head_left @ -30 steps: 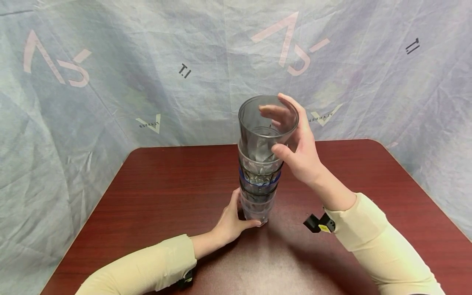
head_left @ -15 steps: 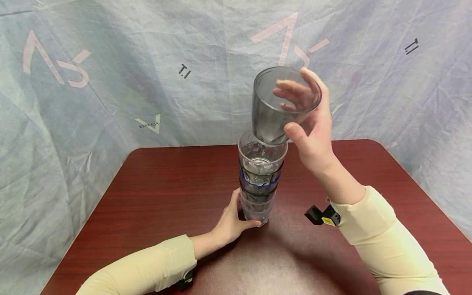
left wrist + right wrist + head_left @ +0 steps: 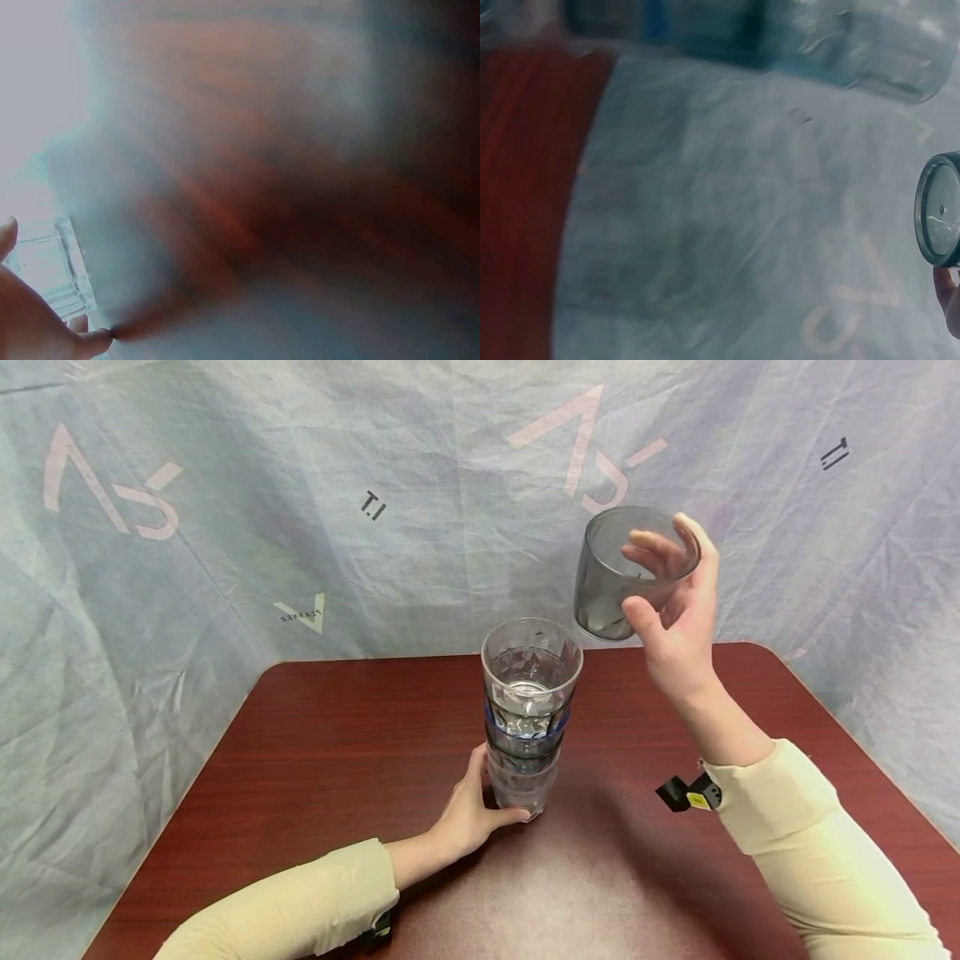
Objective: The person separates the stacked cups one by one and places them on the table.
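Note:
A tall stack of clear and tinted cups (image 3: 525,718) stands upright on the table, with a clear one on top and a blue rim partway down. My left hand (image 3: 467,814) grips the stack at its base, thumb in front. In the left wrist view the clear bottom cup (image 3: 52,270) shows beside the left hand (image 3: 34,319). Up and to the right of the stack, my right hand (image 3: 678,614) holds a grey tinted cup (image 3: 607,593) by its side, apart from the stack. The right wrist view shows the round base of this grey cup (image 3: 941,210).
A dark red wooden table (image 3: 337,718) lies under the stack. Behind and around it hangs a pale grey-blue cloth (image 3: 420,485) with printed letters. A small black camera (image 3: 690,793) sits on the right wrist.
The right hand has lifted the grey cup off the top of the stack and carried it to the right, leaving the clear cup uppermost. My left hand stays at the base.

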A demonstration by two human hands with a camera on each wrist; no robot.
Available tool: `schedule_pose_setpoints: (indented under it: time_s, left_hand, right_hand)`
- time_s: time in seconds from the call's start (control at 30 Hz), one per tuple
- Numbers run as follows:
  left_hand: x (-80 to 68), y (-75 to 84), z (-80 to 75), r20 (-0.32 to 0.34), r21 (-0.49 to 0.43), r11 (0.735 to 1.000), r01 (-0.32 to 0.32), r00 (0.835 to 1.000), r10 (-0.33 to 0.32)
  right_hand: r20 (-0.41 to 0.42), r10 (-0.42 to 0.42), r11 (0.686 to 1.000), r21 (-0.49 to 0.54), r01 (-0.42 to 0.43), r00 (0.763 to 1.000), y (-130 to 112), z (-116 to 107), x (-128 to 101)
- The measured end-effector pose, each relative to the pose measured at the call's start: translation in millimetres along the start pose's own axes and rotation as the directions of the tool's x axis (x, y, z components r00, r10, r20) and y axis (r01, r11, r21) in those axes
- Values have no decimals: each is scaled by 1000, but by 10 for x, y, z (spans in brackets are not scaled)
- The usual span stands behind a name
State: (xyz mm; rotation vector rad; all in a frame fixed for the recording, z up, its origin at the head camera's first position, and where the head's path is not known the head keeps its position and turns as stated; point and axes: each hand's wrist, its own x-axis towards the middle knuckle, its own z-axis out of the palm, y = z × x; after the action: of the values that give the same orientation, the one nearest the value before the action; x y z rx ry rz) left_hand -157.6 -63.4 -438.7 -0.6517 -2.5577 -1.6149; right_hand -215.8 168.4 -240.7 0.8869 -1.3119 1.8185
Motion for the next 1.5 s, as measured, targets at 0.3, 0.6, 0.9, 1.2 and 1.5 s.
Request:
schedule_pose_setpoints:
  time_s: [0.3, 0.6, 0.9, 1.2, 1.5]
  left_hand:
    - [3, -11, 4, 1, -10, 1000, 1, 1000, -1]
    - [-2, -10, 8, 3, -15, 1000, 16, 1000, -15]
    - [-3, 1, 0, 10, -25, 1000, 20, 1000, -19]
    - [-5, 16, -2, 6, -29, 999, 25, 1000, -25]
    - [-4, 22, 4, 6, -21, 999, 36, 999, -36]
  right_hand:
    - [15, 44, 988, -149, -41, 999, 326, -388, -260]
    - [-45, 219, 928, -300, -222, 975, 625, -622, -562]
    - [-110, 364, 839, -392, -376, 925, 750, -628, -786]
    - [-141, 415, 647, -649, -401, 899, 1153, -867, -973]
    - [-213, 527, 489, -716, -499, 823, 1451, -1027, -1080]
